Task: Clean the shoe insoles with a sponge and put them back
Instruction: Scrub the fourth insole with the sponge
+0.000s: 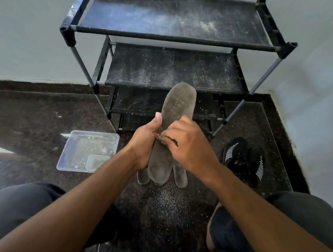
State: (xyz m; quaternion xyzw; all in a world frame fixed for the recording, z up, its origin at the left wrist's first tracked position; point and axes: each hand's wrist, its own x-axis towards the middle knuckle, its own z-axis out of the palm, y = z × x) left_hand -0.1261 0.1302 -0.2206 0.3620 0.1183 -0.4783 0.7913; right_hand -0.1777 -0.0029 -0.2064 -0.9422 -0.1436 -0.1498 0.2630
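Insoles are what I am working on, and from my head view one grey insole (pixel 177 114) stands nearly upright in front of me, toe end up toward the dusty black shoe rack (pixel 174 39), heel end down near the floor. My left hand (pixel 144 142) is wrapped round its left edge at mid-length, thumb lying up along the face and fingers (pixel 158 118) curled behind, so it is grasping the insole firmly. My right hand (pixel 188 144) presses on the face of the same insole with its fingers bent over a small brownish sponge (pixel 159 138), of which only a corner shows. Below my hands, further insoles (pixel 180 176) rest with their ends on the dark speckled floor (pixel 46 115), one peeking out at each side. A clear plastic tray (pixel 88 151) sits on the floor to my left; I cannot tell whether it holds water. The black shoes (pixel 244 160) with white stripes wait on the floor to my right, well apart from the insole. I judge that I am in the scrubbing step, with refitting not begun. Next I should carry the sponge up over the toe half, keeping the left grip steady so the thin insole does not buckle under the pressure.
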